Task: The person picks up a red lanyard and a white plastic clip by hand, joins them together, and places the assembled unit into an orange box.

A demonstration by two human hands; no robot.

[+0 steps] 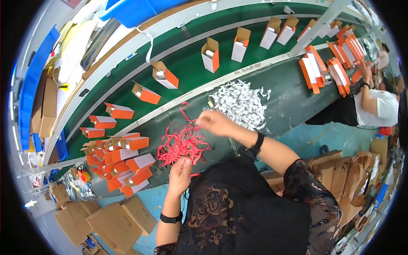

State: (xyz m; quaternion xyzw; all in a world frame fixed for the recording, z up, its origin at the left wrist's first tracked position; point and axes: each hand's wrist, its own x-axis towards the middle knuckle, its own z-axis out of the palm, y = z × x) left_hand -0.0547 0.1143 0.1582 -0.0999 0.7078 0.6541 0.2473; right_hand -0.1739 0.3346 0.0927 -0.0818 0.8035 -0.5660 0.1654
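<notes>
A tangled pile of red lanyards (pixel 182 146) lies on the dark green bench before me. My right hand (pixel 216 123) is above its far right side, fingers pinched on a red lanyard whose loop (pixel 183 108) curves out to the left. At the pile's near edge my left hand (pixel 180 173) is closed, thumb against fingers; what it holds is hidden, though a bit of red shows beside it. Just beyond my right hand spreads a heap of small white looped pieces (pixel 240 104).
Orange-and-white open boxes (pixel 123 157) crowd the bench at left. More boxes (pixel 210 55) stand along the green conveyor (pixel 187 70) behind a pale rail. At right, a co-worker (pixel 376 102) handles orange boxes (pixel 340 76). Cardboard cartons (pixel 114 223) lie on the floor at lower left.
</notes>
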